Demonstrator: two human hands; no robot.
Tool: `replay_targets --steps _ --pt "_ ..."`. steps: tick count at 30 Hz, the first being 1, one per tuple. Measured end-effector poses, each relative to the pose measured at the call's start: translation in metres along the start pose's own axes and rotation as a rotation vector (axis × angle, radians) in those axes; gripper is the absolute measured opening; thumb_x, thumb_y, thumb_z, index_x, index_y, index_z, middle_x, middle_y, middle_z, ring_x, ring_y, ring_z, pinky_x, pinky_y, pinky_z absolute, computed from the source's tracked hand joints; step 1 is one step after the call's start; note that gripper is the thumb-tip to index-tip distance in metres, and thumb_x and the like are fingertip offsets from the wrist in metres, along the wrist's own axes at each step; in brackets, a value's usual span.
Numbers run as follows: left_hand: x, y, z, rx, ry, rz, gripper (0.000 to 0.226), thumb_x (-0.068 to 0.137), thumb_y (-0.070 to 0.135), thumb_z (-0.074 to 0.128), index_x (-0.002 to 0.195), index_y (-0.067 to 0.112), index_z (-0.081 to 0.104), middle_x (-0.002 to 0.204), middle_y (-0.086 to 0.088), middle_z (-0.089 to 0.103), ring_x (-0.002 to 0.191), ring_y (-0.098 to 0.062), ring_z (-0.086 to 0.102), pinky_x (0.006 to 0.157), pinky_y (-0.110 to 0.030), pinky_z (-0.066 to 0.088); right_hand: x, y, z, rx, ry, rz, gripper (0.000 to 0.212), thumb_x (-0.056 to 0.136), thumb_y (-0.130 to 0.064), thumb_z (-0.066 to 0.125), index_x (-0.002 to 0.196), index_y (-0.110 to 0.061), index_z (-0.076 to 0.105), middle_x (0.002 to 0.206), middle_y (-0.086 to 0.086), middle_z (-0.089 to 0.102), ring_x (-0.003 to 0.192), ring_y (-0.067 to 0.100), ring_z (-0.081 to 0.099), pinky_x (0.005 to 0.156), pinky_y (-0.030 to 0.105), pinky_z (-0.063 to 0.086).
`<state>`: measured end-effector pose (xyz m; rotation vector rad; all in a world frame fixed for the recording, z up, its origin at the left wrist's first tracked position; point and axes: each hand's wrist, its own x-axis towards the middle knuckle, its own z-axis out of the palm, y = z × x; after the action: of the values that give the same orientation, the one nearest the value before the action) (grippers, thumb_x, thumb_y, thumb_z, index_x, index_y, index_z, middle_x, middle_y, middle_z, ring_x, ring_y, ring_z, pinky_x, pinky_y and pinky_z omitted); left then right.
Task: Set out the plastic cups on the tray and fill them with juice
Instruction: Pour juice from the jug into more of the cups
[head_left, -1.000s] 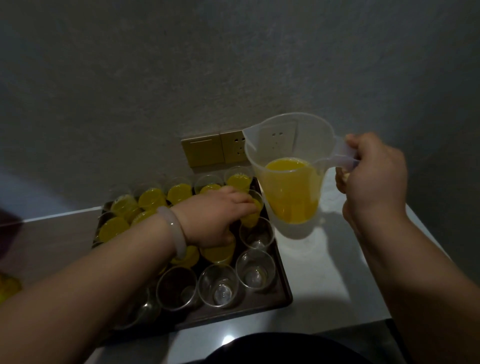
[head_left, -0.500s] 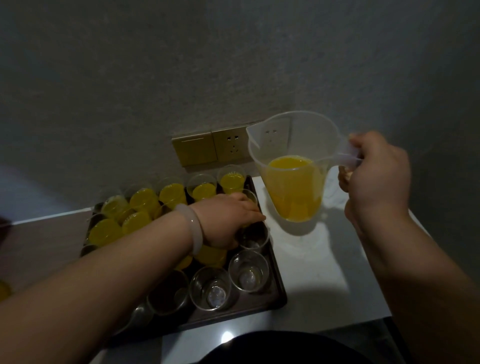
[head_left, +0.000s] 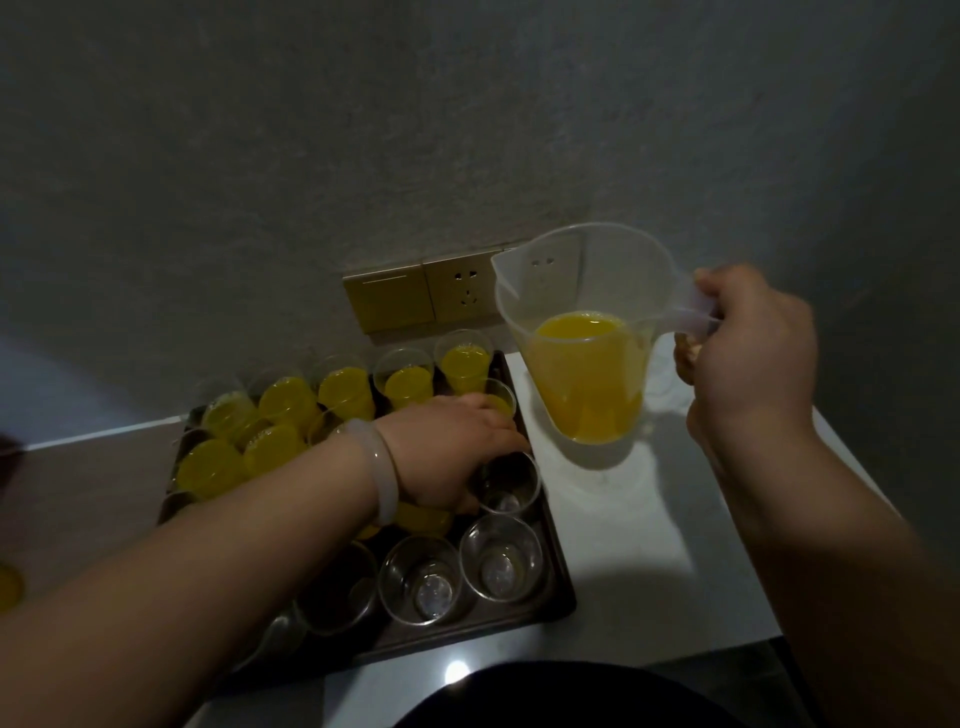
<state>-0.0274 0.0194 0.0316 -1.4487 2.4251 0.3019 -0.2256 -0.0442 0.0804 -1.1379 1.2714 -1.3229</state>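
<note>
On tray (head_left: 563, 590), left hand (head_left: 447, 454) now around empty cup (head_left: 514, 486)

Two arms of one person are in view, seen from above by the wearer's own camera. The left forearm (head_left: 208, 571) is bare from the picture's edge down to the wrist. Round that wrist sits a smooth, rounded bangle (head_left: 382, 473), pale and milky, slightly see-through, with a soft sheen along its outer curve. The left hand (head_left: 452, 457) is bare. The right forearm (head_left: 831, 571) and right hand (head_left: 748, 358) are bare too. At bottom centre, a rounded swell of dark clothing (head_left: 545, 696), almost black, fills the lower edge; its cut cannot be told in the dim light.
</note>
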Motion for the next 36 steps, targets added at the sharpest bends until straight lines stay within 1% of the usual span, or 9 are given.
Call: replay_targets --steps 5,8,14,21,23,27,31,33,36 --pt "-0.004 0.001 -0.006 -0.004 -0.005 -0.030 0.074 0.082 0.041 0.068 0.145 0.030 0.031 0.142 0.007 0.040 0.127 -0.016 0.033 0.095 -0.028 0.036 -0.003 0.000 0.002 -0.010 0.002 0.020 0.033 0.070 -0.037 0.050 0.043 -0.018 0.055 0.048 -0.002 0.041 0.059 0.025 0.040 0.060 0.039 0.034" --pt "-0.007 0.000 -0.008 -0.018 0.001 -0.059 0.079 0.082 0.041 0.069 0.147 0.030 0.027 0.144 0.009 0.037 0.126 -0.014 0.032 0.086 -0.020 0.029 -0.004 0.000 0.003 -0.002 -0.002 0.031 0.033 0.070 -0.037 0.050 0.044 -0.018 0.054 0.051 0.000 0.041 0.061 0.024 0.040 0.061 0.039 0.034" --pt "-0.021 -0.003 -0.016 -0.177 0.092 -0.115 0.085 0.077 0.045 0.072 0.147 0.025 0.029 0.142 0.005 0.039 0.130 -0.015 0.032 0.107 -0.030 0.033 -0.003 -0.005 0.001 0.013 0.022 0.001 0.031 0.069 -0.036 0.051 0.045 -0.016 0.053 0.050 0.003 0.040 0.056 0.025 0.037 0.056 0.037 0.031" --pt "-0.060 -0.015 -0.050 -0.264 0.300 -0.241 0.080 0.073 0.048 0.074 0.142 0.028 0.038 0.130 0.010 0.044 0.117 -0.006 0.043 0.093 -0.014 0.037 0.000 -0.018 0.001 -0.007 0.025 -0.024 0.029 0.065 -0.035 0.051 0.041 -0.020 0.056 0.045 -0.001 0.039 0.055 0.024 0.035 0.055 0.038 0.030" --pt "-0.069 -0.025 -0.057 -0.228 0.327 -0.325 0.079 0.073 0.051 0.072 0.141 0.029 0.039 0.131 0.010 0.043 0.117 -0.007 0.045 0.092 -0.016 0.039 -0.002 -0.022 0.002 -0.013 0.019 -0.030 0.029 0.066 -0.035 0.051 0.041 -0.021 0.056 0.044 -0.003 0.039 0.057 0.025 0.036 0.057 0.040 0.030" --pt "-0.076 -0.041 -0.059 -0.118 0.330 -0.464 0.080 0.075 0.053 0.070 0.143 0.024 0.037 0.140 0.005 0.041 0.123 -0.014 0.044 0.096 -0.024 0.040 -0.006 -0.033 0.007 -0.076 -0.070 -0.036 0.029 0.066 -0.036 0.052 0.044 -0.017 0.056 0.047 -0.001 0.041 0.057 0.023 0.037 0.059 0.040 0.030" --pt "-0.076 -0.040 -0.054 -0.111 0.343 -0.498 0.075 0.075 0.054 0.070 0.138 0.025 0.042 0.130 0.003 0.050 0.115 -0.014 0.050 0.092 -0.028 0.047 -0.009 -0.045 0.018 -0.227 -0.245 -0.113 0.029 0.070 -0.033 0.055 0.049 -0.012 0.057 0.048 0.003 0.040 0.053 0.015 0.039 0.057 0.037 0.033" --pt "-0.076 -0.039 -0.050 -0.130 0.357 -0.497 0.071 0.074 0.054 0.070 0.134 0.026 0.046 0.125 0.004 0.053 0.112 -0.013 0.052 0.089 -0.029 0.048 -0.011 -0.049 0.026 -0.373 -0.330 -0.203 0.035 0.081 -0.025 0.056 0.064 0.005 0.057 0.055 0.014 0.039 0.048 0.009 0.037 0.051 0.030 0.034" --pt "-0.077 -0.038 -0.044 -0.155 0.385 -0.484 0.072 0.074 0.055 0.070 0.135 0.027 0.045 0.123 0.005 0.052 0.111 -0.012 0.051 0.088 -0.026 0.048 -0.017 -0.055 0.040 -0.455 -0.390 -0.211 0.037 0.084 -0.022 0.054 0.059 0.005 0.049 0.057 0.013 0.041 0.055 0.021 0.039 0.058 0.046 0.039"
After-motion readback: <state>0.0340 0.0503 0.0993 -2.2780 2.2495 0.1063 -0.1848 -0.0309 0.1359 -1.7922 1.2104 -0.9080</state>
